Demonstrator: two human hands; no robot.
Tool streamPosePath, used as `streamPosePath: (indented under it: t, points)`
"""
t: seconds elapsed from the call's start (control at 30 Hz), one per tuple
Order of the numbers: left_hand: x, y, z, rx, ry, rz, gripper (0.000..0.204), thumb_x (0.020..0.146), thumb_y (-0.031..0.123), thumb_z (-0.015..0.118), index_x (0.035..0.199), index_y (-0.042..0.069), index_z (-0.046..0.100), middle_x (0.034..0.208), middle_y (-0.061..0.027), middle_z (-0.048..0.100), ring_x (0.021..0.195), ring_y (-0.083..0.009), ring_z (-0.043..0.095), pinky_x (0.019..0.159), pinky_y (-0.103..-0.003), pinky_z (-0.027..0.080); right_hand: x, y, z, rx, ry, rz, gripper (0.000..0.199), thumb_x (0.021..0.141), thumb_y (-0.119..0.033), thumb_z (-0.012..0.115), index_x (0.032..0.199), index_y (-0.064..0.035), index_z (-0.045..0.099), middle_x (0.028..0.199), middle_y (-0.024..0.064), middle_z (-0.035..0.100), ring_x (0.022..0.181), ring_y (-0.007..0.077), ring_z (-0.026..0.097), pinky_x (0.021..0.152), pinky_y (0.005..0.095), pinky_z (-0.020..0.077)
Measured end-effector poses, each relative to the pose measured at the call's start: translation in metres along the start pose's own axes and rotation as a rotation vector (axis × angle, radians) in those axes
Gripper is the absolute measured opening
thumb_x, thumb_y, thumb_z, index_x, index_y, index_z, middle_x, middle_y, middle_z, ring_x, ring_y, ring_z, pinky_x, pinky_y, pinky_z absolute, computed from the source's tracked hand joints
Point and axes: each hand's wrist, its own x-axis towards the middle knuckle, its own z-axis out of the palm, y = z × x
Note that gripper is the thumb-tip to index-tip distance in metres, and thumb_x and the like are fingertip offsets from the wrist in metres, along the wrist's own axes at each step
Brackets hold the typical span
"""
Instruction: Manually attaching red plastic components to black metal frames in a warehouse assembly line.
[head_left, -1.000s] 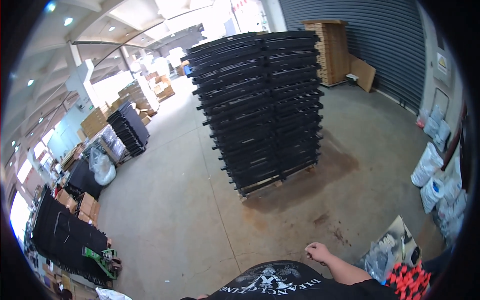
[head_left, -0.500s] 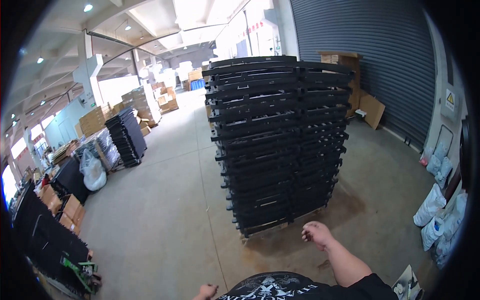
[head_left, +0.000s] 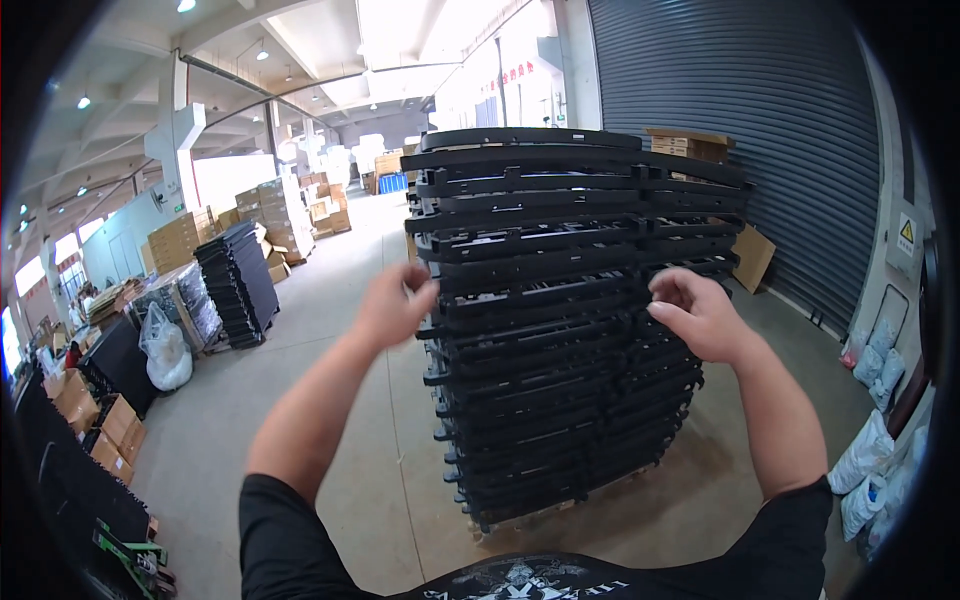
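Note:
Right in front of me rises a tall stack of black frame-like panels (head_left: 540, 350), laid flat one on another on a low pallet (head_left: 530, 515). My left hand (head_left: 398, 305) is raised by the stack's left edge, its fingers bent and a gap between thumb and forefinger. On the other side, my right hand (head_left: 697, 315) is held up before the stack's right part, fingers loosely curled and thumb apart. Neither hand holds anything. Whether either one touches a panel I cannot tell.
A grey roller shutter (head_left: 740, 120) stands behind at the right, with cardboard boxes (head_left: 688, 147) before it. White sacks (head_left: 862, 450) lie along the right wall. At left are more black panels (head_left: 235, 285), a plastic-wrapped bundle (head_left: 165, 350) and a green pallet jack (head_left: 130, 555).
Both my hands have risen from low near my body to the upper part of the stack, one at each side. The stack appears closer and larger.

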Motion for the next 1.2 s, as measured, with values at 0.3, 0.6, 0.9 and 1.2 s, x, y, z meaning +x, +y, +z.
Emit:
streamPosePath:
  t: [0.3,0.6,0.9,1.2]
  points:
    - [0.246,0.05,-0.006,0.492,0.187,0.21,0.082,0.078,0.053,0.078,0.141,0.008,0.054,0.143,-0.019,0.055,0.133,-0.0359,0.052,0.113,-0.043,0.041,0.208,0.062,-0.014,0.364,-0.129,-0.061,0.047,0.095,-0.026,0.068,0.128,0.0052,0.058,0.1,0.0094,0.064,0.081,0.0156,0.064,0.073,0.0303,0.0555]
    - [0.298,0.036,0.026,0.383,0.027,0.004,0.073,0.074,0.058,0.082,0.107,-0.006,0.071,0.094,-0.0208,0.074,0.086,-0.029,0.071,0.081,-0.039,0.055,0.337,0.094,-0.019,1.058,0.041,0.1,0.077,0.102,-0.048,0.052,0.148,0.0074,0.026,0.112,0.0247,0.059,0.097,0.0263,0.067,0.075,0.0367,0.0595]
    - [0.347,0.135,0.054,0.505,0.111,0.127,0.076,0.09,0.065,0.062,0.116,-0.006,0.066,0.109,-0.027,0.07,0.106,-0.0392,0.067,0.095,-0.045,0.05,0.439,0.08,-0.097,1.125,0.483,-0.06,0.075,0.089,-0.057,0.067,0.131,0.0033,0.049,0.096,0.0149,0.056,0.07,0.0192,0.062,0.061,0.0327,0.0594]
    - [0.281,0.1,0.082,0.143,0.201,0.121,0.056,0.1,0.052,0.056,0.099,-0.003,0.062,0.089,-0.0259,0.069,0.091,-0.0441,0.067,0.081,-0.051,0.049,0.507,-0.026,-0.084,1.159,0.293,-0.589,0.041,0.093,-0.039,0.072,0.112,-0.0035,0.064,0.084,0.0037,0.061,0.073,0.0168,0.06,0.072,0.0337,0.0511]
